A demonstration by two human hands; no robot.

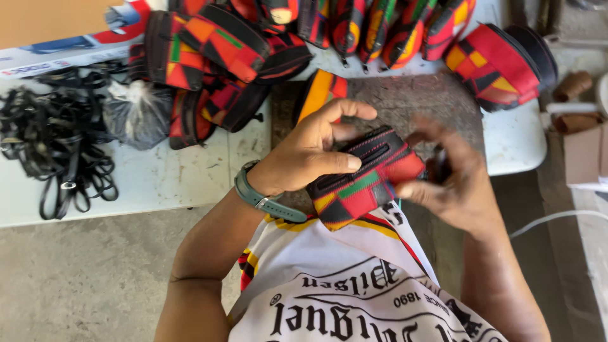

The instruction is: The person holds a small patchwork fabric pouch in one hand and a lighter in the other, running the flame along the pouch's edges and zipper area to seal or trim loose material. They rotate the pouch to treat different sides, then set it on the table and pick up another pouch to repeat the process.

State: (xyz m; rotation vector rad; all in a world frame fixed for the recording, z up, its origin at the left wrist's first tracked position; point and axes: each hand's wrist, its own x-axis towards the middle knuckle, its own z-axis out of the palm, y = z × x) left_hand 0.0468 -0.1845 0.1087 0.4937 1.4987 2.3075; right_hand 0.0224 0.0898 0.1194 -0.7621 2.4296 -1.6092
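- Both hands grasp one small patchwork fabric pouch (364, 183) in red, black, green and yellow panels with a black zip, held above the person's lap, near the scene's middle.
- Left hand (310, 152): thumb pressed flat along the pouch's near face, fingers curled over its far edge; clenched on the pouch. Grey-green watch (263, 197) on that wrist.
- Right hand (453, 183): blurred, fingers bent around the pouch's right end, touching it; exact pinch hard to make out.
- White printed shirt (342, 285) with red and yellow trim sits directly under the pouch, nearest the camera.
- Worn white table top (158, 180) lies beyond and to the left of the hands.
- Tangle of black straps (60, 142) rests on the table's left part, with a clear plastic bag (136, 111) just right of it.
- Heap of finished patchwork bags (221, 57) in the same colours sits far left of centre; more stand in a row (386, 25) along the far edge.
- Round patchwork bag (500, 63) lies at far right, well apart from the hands.
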